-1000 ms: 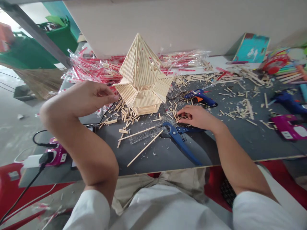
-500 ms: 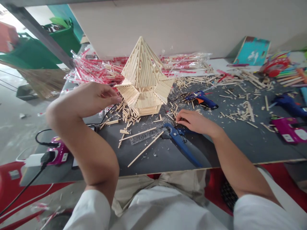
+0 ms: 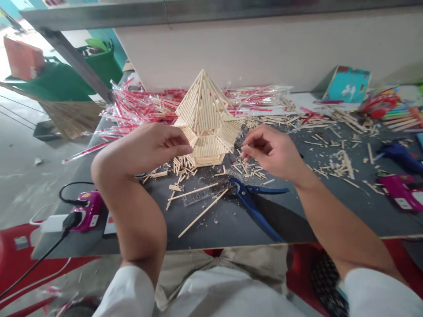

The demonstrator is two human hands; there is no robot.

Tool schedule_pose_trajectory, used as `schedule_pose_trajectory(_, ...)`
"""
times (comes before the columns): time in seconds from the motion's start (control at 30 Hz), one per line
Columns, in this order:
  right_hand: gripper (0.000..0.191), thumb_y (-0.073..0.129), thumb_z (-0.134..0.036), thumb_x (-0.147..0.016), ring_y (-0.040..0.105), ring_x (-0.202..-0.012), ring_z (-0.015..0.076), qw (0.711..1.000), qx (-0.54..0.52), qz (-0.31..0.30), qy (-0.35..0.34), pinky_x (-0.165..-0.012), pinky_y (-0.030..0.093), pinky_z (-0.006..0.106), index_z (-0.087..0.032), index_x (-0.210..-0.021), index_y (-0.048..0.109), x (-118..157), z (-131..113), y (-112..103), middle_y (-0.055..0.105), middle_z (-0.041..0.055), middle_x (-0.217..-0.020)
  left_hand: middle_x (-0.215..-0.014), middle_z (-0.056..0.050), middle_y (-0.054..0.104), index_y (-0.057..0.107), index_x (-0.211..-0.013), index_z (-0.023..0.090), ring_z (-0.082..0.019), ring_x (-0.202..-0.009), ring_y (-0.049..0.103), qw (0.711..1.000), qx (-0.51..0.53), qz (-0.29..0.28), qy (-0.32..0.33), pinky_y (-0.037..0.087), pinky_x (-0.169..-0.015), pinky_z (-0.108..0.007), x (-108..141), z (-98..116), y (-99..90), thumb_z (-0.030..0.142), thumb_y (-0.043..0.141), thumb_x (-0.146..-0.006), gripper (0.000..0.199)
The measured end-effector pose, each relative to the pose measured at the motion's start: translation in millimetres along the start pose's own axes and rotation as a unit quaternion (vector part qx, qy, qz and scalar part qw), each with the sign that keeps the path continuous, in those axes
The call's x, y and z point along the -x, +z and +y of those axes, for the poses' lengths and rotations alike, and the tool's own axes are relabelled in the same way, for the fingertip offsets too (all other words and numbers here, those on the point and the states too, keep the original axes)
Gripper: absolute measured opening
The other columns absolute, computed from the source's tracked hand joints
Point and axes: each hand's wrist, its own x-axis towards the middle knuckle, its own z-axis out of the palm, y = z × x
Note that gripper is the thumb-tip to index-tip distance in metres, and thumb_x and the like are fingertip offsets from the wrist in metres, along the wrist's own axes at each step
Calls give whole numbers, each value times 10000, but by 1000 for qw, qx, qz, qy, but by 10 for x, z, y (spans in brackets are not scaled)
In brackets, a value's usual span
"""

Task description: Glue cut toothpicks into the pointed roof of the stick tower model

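A pagoda-like model of pale wooden sticks (image 3: 206,105) stands upright on the dark table, with a pointed roof and flared lower panels. My left hand (image 3: 161,145) hovers at its left front, thumb and fingertips drawn together; what they pinch, if anything, is hidden. To the model's right, my right hand (image 3: 272,149) is raised off the table, its fingers curled into a pinch on something too small to make out. Blue-handled cutters (image 3: 256,211) lie below it near the table's front edge. Beside them are a clear ruler (image 3: 200,197) and a long stick (image 3: 203,213).
Short stick offcuts (image 3: 185,167) lie around the model's base. Red-and-clear plastic wrappers (image 3: 142,103) are heaped behind. At the right are a blue glue gun (image 3: 399,155) and a magenta power strip (image 3: 403,191); another magenta power strip (image 3: 89,209) sits at the left edge.
My right hand has lifted from the offcuts beside the cutters and now covers the nearer glue gun. My left hand has shifted right, in front of the model's left side. The camera view has tilted slightly.
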Motion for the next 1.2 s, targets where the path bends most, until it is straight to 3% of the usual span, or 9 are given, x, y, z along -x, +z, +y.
schedule_pose_trajectory(0.17,148,738,-302,-934,699,-692,132,992,-109,69,-11,-671,610,311,-222,-930,613,-376,-98,126,727,13,-829,-850,-22,762,773,-961,200,-145,-716,650,999,-9,11,37,414,-704,-274,-101,153,82,458,594,-955,314)
schedule_pose_trajectory(0.37,176,814,-279,-854,710,-751,149,983,-153,103,20,-698,621,339,-240,-922,657,-688,-126,214,751,5,-867,-731,-22,730,768,-863,191,-132,-607,598,989,-37,138,42,393,-680,-299,-240,310,231,320,568,-982,266)
schedule_pose_trajectory(0.5,230,878,-271,-790,722,-771,161,982,-158,100,37,-748,633,358,-220,-971,744,-686,-104,204,767,19,-889,-653,-26,695,731,-783,175,-136,-568,591,977,-31,209,21,396,-662,-304,-308,407,351,299,552,-1005,311)
schedule_pose_trajectory(0.63,241,869,-274,-806,733,-848,180,985,-133,103,37,-820,635,387,-211,-1026,794,-584,-113,87,781,38,-969,-637,-38,689,717,-758,168,-145,-559,602,972,-29,230,24,404,-655,-307,-361,561,507,316,548,-1025,349)
schedule_pose_trajectory(0.73,228,877,-329,-805,704,-783,164,987,-125,87,48,-756,614,362,-208,-980,794,-530,-163,-4,759,28,-883,-635,-41,693,736,-810,163,-142,-553,607,962,6,274,7,410,-637,-297,-413,732,657,329,502,-1061,382)
schedule_pose_trajectory(0.87,309,881,-477,-781,634,-717,135,987,-152,30,49,-617,530,292,-224,-909,758,-514,-200,-55,700,10,-800,-634,-29,700,768,-966,164,-127,-561,618,919,34,392,-2,400,-599,-276,-498,909,865,330,490,-1080,344)
schedule_pose_trajectory(0.93,362,868,-543,-770,592,-698,119,986,-157,19,44,-587,488,276,-229,-904,747,-513,-194,-53,685,4,-811,-666,-19,720,774,-1029,176,-119,-580,639,903,61,426,4,428,-606,-265,-533,939,941,312,542,-1059,270)
schedule_pose_trajectory(1.07,401,879,-563,-745,582,-711,117,986,-164,12,35,-623,475,282,-219,-893,736,-502,-184,-46,685,-1,-825,-717,10,736,750,-1027,199,-106,-598,697,886,202,417,8,492,-573,-222,-560,891,979,305,608,-1024,178)
schedule_pose_trajectory(1.2,316,868,-461,-792,630,-747,142,992,-119,14,36,-671,500,310,-204,-929,744,-498,-198,-79,716,21,-850,-818,-11,744,653,-997,189,-102,-592,719,854,347,387,21,495,-459,-177,-515,808,879,331,601,-1025,153)
